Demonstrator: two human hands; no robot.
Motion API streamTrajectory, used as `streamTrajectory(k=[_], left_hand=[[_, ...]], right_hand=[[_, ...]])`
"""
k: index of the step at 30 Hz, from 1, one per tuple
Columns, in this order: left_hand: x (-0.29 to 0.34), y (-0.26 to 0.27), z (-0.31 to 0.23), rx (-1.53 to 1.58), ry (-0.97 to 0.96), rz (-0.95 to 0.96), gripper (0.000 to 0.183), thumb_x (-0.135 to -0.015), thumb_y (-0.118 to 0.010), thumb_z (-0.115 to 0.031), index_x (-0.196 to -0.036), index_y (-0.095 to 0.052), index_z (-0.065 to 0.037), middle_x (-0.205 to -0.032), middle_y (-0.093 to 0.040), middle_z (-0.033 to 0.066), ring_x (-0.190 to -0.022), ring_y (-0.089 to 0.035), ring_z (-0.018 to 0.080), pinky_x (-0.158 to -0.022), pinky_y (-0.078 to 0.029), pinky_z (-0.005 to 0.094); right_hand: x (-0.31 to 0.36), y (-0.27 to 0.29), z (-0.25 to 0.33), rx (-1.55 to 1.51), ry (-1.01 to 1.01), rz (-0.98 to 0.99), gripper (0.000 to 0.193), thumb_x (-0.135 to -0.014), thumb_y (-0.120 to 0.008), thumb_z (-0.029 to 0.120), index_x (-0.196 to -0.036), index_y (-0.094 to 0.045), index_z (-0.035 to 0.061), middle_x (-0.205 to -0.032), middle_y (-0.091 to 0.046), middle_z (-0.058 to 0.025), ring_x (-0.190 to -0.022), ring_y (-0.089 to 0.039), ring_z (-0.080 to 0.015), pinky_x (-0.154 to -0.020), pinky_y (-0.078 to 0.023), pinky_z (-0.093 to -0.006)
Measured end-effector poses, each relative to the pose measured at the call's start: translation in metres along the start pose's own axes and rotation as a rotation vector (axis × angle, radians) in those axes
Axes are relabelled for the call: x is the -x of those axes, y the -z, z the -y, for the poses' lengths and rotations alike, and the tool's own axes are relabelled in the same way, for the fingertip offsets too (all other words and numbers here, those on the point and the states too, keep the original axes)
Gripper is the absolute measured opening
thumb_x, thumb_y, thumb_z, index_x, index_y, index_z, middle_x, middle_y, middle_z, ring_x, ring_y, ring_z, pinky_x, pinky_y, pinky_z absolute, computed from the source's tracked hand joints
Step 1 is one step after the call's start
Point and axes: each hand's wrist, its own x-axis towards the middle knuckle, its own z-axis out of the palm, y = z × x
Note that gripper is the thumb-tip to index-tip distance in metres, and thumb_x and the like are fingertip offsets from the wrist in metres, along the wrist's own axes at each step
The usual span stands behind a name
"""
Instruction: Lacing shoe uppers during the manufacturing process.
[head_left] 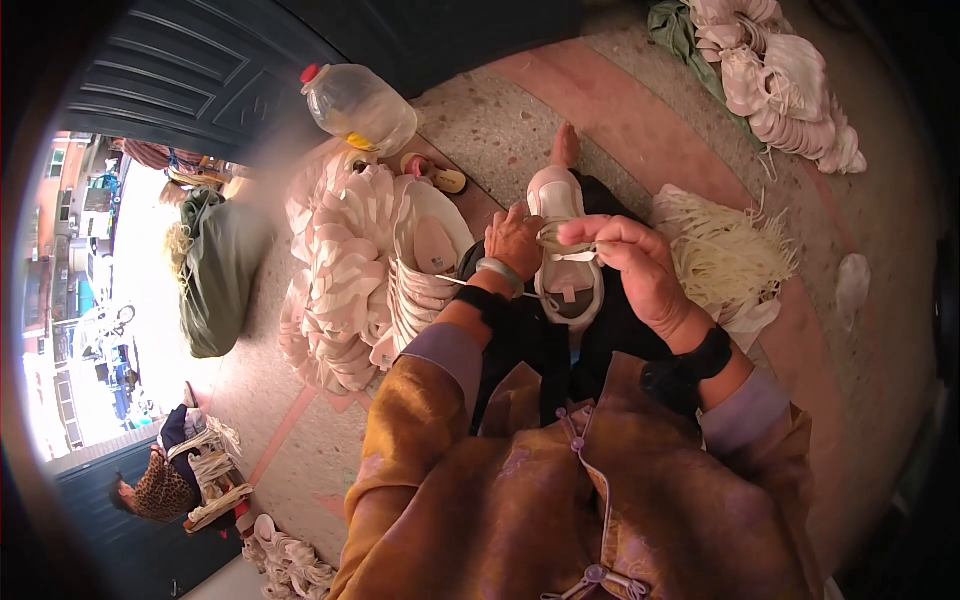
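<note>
A pale pink and white shoe upper point(568, 292) lies over my lap, its toe pointing away from me. My left hand point(514, 242) is closed on its left edge, beside the lace holes. A white shoelace point(572, 257) crosses the opening, and one loose end hangs out to the left below my left wrist. My right hand point(640, 268) is at the right edge of the upper, fingers bent toward the thumb in a pinch on the lace. The exact grip of the fingertips is partly hidden.
A large heap of stacked shoe uppers point(345, 260) stands to my left. Cream shoelaces point(725, 255) lie in a bundle at right, with more uppers point(785, 90) far right. A clear plastic jug point(360, 105), a sandal point(440, 175) and a green sack point(215, 280) are around. Another person point(160, 485) sits at lower left.
</note>
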Motion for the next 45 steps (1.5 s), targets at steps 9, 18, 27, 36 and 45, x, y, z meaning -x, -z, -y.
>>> streamTrajectory(k=[9, 18, 27, 36, 45], left_hand=[[0.015, 0.005, 0.014, 0.027, -0.027, -0.093, 0.015, -0.070, -0.053, -0.010, -0.084, -0.059, -0.009, -0.100, -0.054, 0.0100, -0.096, -0.049, 0.0312, -0.079, -0.041, 0.0410], [0.030, 0.008, 0.013, 0.537, 0.212, -0.331, 0.010, -0.078, -0.050, -0.010, -0.084, -0.055, -0.004, -0.072, -0.058, 0.0182, -0.070, -0.057, 0.0370, -0.062, -0.045, 0.0400], [0.029, -0.019, -0.004, 0.490, 0.138, -0.178, 0.011, -0.074, -0.057, -0.011, -0.081, -0.060, -0.002, -0.066, -0.059, 0.0144, -0.062, -0.059, 0.0258, -0.059, -0.045, 0.0336], [0.026, 0.009, -0.035, 0.351, 0.049, -0.210, 0.016, -0.070, -0.056, -0.013, -0.085, -0.059, -0.007, -0.093, -0.058, 0.0109, -0.091, -0.052, 0.0330, -0.077, -0.041, 0.0399], [0.024, -0.020, -0.048, 0.027, -0.118, -0.304, 0.013, -0.068, -0.060, -0.015, -0.079, -0.064, -0.012, -0.108, -0.055, 0.0062, -0.106, -0.046, 0.0282, -0.084, -0.036, 0.0437]], right_hand=[[-0.010, -0.001, -0.014, -0.210, -0.102, -0.008, 0.019, -0.084, -0.043, 0.014, -0.081, -0.056, 0.0006, -0.084, -0.061, -0.0070, -0.079, -0.052, -0.0110, -0.077, -0.039, -0.0241], [0.036, 0.041, -0.023, -0.168, -0.132, -0.236, 0.019, -0.087, -0.043, 0.015, -0.071, -0.045, 0.0046, -0.065, -0.048, -0.0047, -0.059, -0.042, -0.0107, -0.058, -0.035, -0.0231], [0.127, 0.134, -0.031, -0.193, -0.260, -0.540, 0.020, -0.086, -0.045, 0.018, -0.069, -0.043, 0.0088, -0.060, -0.040, -0.0010, -0.053, -0.038, -0.0094, -0.053, -0.036, -0.0242], [0.035, 0.091, -0.076, 0.595, -0.228, -0.134, 0.020, -0.073, -0.066, 0.016, -0.081, -0.050, 0.0059, -0.058, -0.045, -0.0004, -0.053, -0.044, -0.0105, -0.047, -0.035, -0.0251], [0.002, 0.039, -0.101, 1.359, -0.088, -0.064, 0.026, -0.072, -0.059, 0.021, -0.088, -0.049, 0.0044, -0.079, -0.058, -0.0149, -0.071, -0.059, -0.0344, -0.062, -0.047, -0.0432]])
